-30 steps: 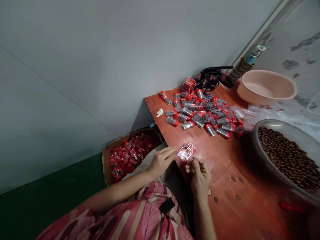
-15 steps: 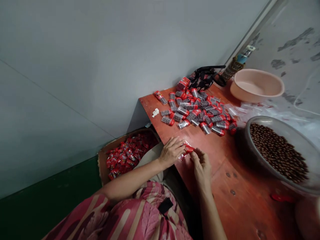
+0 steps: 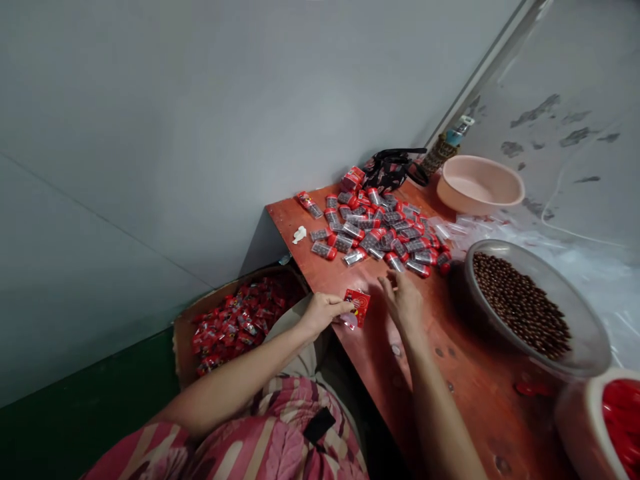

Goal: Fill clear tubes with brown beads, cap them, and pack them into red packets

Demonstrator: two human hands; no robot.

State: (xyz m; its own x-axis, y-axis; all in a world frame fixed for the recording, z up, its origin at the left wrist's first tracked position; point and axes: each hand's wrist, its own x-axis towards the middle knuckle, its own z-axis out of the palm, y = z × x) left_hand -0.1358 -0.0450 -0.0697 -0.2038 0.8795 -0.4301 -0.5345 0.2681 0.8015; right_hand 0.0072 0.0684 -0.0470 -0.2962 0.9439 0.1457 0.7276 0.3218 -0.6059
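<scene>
Beside the cardboard box of red sachets [image 3: 184, 340], your left hand [image 3: 325, 313] pinches a red packet [image 3: 357, 307] at the worktop [image 3: 480, 413]'s near edge. Your right hand [image 3: 403, 300] has just let go of it and now hangs open, fingers spread, just short of the heap of red-capped tubes [image 3: 373, 233].

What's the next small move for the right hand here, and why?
Probably close the right hand on the nearest red-capped clear tube: that hand is open and empty, its fingers pointing toward the tube, while the left hand holds the red packet.
</scene>
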